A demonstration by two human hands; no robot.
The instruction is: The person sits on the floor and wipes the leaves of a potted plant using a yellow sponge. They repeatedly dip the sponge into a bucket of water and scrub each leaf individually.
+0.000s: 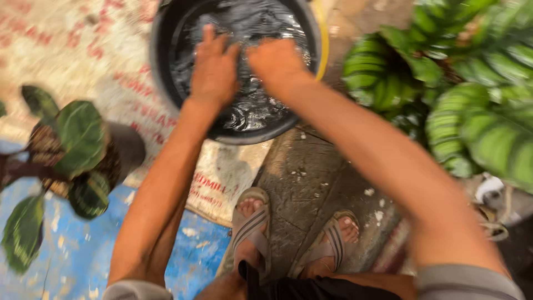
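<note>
Striped-leaf plants [472, 94] fill the right side of the scene. A black round tub [161, 61] holding dark wet material stands on the floor at the far centre, partly on a printed sack [105, 66]. A potted plant [78, 150] stands at near left. Left hand [214, 69] lies flat inside the tub, fingers spread, holding nothing. Right hand [277, 61] is beside it, fingers curled downward; contents of grip cannot be determined. Two sandalled feet [250, 222] stand near.

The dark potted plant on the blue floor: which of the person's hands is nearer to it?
Left. The left hand is over the water in the black tub, on the side toward the potted plant. The right hand is beside it, farther away.
</note>
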